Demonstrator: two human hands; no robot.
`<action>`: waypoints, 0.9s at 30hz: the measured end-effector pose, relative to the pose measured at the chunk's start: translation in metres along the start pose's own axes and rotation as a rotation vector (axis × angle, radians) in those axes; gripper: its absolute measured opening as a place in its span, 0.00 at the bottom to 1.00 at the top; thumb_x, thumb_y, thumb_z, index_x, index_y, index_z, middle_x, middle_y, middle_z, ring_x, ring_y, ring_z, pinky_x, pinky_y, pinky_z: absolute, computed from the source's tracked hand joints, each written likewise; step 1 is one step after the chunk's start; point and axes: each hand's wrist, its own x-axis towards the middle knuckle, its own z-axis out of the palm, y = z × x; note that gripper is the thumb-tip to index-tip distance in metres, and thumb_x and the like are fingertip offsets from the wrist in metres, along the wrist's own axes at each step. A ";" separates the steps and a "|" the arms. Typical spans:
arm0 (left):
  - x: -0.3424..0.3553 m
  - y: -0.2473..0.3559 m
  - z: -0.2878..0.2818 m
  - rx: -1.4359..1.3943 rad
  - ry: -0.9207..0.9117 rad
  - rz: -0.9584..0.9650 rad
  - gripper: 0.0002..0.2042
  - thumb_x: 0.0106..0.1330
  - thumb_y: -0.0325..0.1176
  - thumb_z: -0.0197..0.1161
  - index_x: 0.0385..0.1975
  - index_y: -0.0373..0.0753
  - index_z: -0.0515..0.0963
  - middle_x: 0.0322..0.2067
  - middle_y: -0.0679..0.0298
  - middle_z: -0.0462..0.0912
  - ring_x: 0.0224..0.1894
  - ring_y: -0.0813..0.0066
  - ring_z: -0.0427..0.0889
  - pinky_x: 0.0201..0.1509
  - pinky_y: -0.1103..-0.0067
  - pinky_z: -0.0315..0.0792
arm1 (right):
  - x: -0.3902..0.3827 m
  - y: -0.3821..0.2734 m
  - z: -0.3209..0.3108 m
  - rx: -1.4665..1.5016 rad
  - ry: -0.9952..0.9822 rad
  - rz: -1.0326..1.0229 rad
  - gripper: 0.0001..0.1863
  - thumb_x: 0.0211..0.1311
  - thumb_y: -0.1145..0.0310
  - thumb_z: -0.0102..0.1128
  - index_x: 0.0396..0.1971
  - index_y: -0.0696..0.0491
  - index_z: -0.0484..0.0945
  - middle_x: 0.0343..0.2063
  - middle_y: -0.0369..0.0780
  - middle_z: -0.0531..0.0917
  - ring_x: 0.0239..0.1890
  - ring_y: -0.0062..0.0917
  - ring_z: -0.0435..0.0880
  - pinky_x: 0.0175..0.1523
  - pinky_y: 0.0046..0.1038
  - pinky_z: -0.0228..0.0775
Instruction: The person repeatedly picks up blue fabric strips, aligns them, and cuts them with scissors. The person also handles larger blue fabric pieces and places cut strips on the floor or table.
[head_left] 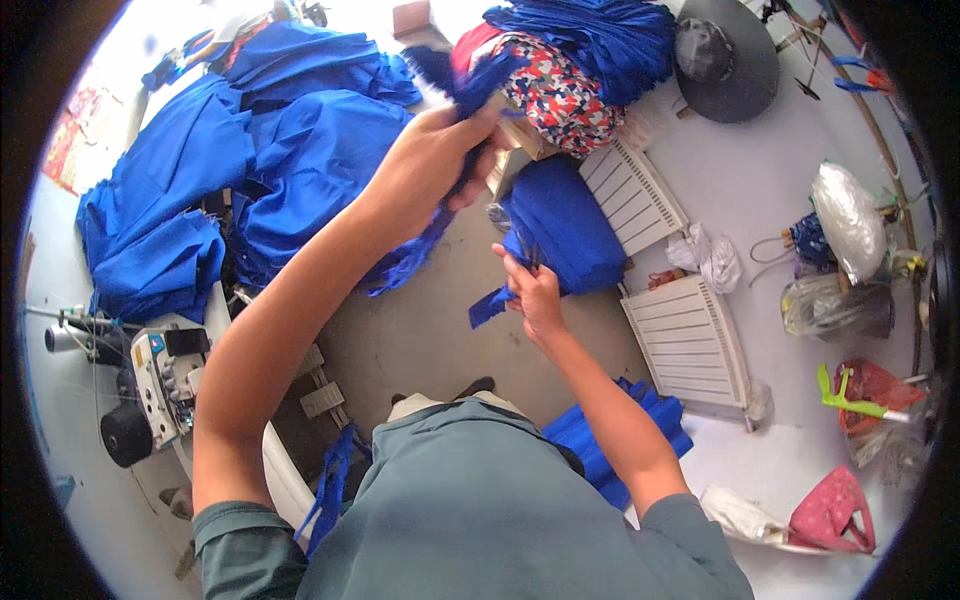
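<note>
Head view: the left hand [435, 160] grips one end of a blue fabric strip [410, 255], raised; the strip hangs diagonally down toward the right hand [530, 285], which pinches its lower end above the floor [420, 330].

Bright daylight floods in from the upper left, bleaching that corner to white glare. Shadows are soft and faint. Fisheye bending curves the white slatted panels [690, 340] near the rim — a black vignette rings everything. The centre is sharp; the edges smear slightly.
</note>
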 end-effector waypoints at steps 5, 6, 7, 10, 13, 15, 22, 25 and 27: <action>0.015 0.043 0.043 0.018 -0.030 0.099 0.15 0.77 0.43 0.55 0.36 0.37 0.76 0.19 0.73 0.66 0.16 0.84 0.63 0.16 0.84 0.53 | 0.036 -0.005 0.037 -0.268 -0.169 -0.475 0.16 0.63 0.59 0.68 0.45 0.53 0.83 0.19 0.24 0.68 0.20 0.10 0.67 0.24 0.19 0.59; 0.016 0.051 0.045 -0.026 -0.023 0.084 0.14 0.77 0.43 0.55 0.36 0.37 0.76 0.19 0.73 0.66 0.16 0.85 0.63 0.16 0.85 0.52 | 0.037 -0.017 0.047 -0.441 -0.124 -0.557 0.16 0.62 0.57 0.69 0.39 0.55 0.83 0.18 0.26 0.71 0.19 0.13 0.70 0.26 0.21 0.63; 0.017 0.058 0.046 -0.071 -0.021 0.068 0.14 0.77 0.43 0.55 0.36 0.37 0.76 0.19 0.73 0.66 0.16 0.85 0.62 0.16 0.85 0.52 | 0.038 -0.024 0.055 -0.613 -0.072 -0.637 0.17 0.60 0.55 0.70 0.32 0.56 0.83 0.18 0.29 0.74 0.19 0.16 0.73 0.28 0.24 0.66; 0.023 0.081 0.035 -0.106 0.010 0.135 0.13 0.76 0.42 0.55 0.35 0.39 0.75 0.18 0.77 0.63 0.15 0.87 0.59 0.16 0.85 0.51 | 0.066 -0.005 0.055 -0.526 0.037 -0.440 0.17 0.57 0.57 0.71 0.26 0.58 0.82 0.15 0.37 0.78 0.19 0.20 0.76 0.28 0.31 0.68; 0.039 0.104 -0.034 -0.006 0.042 0.439 0.11 0.71 0.34 0.57 0.25 0.41 0.71 0.19 0.73 0.67 0.17 0.85 0.59 0.21 0.84 0.52 | 0.080 0.007 0.016 -0.751 0.191 -0.511 0.15 0.54 0.60 0.69 0.23 0.58 0.81 0.16 0.45 0.80 0.19 0.31 0.80 0.30 0.36 0.70; 0.036 0.128 -0.093 -0.031 0.097 0.493 0.13 0.79 0.39 0.51 0.43 0.34 0.74 0.20 0.76 0.61 0.16 0.87 0.58 0.19 0.85 0.52 | 0.071 0.005 0.000 -0.776 0.225 -0.531 0.14 0.53 0.61 0.69 0.24 0.58 0.81 0.17 0.46 0.81 0.19 0.34 0.80 0.30 0.37 0.70; 0.053 0.126 -0.254 -0.023 0.534 0.561 0.14 0.78 0.34 0.53 0.50 0.29 0.76 0.20 0.75 0.60 0.18 0.86 0.54 0.21 0.84 0.51 | 0.045 0.022 -0.092 -0.841 0.303 -0.371 0.13 0.52 0.61 0.72 0.26 0.57 0.83 0.18 0.37 0.81 0.22 0.18 0.76 0.31 0.30 0.69; 0.062 0.095 -0.309 -0.030 0.742 0.479 0.14 0.79 0.34 0.50 0.48 0.28 0.76 0.20 0.75 0.59 0.18 0.87 0.54 0.20 0.85 0.50 | 0.023 0.014 -0.107 -0.823 0.294 -0.323 0.11 0.53 0.64 0.73 0.26 0.56 0.83 0.18 0.30 0.79 0.23 0.12 0.72 0.31 0.26 0.67; 0.068 0.064 -0.380 -0.042 0.827 0.415 0.15 0.80 0.36 0.48 0.45 0.29 0.76 0.20 0.73 0.60 0.18 0.86 0.55 0.19 0.83 0.50 | 0.015 0.014 -0.121 -0.872 0.273 -0.283 0.10 0.53 0.64 0.72 0.26 0.55 0.84 0.18 0.30 0.80 0.23 0.13 0.73 0.31 0.26 0.67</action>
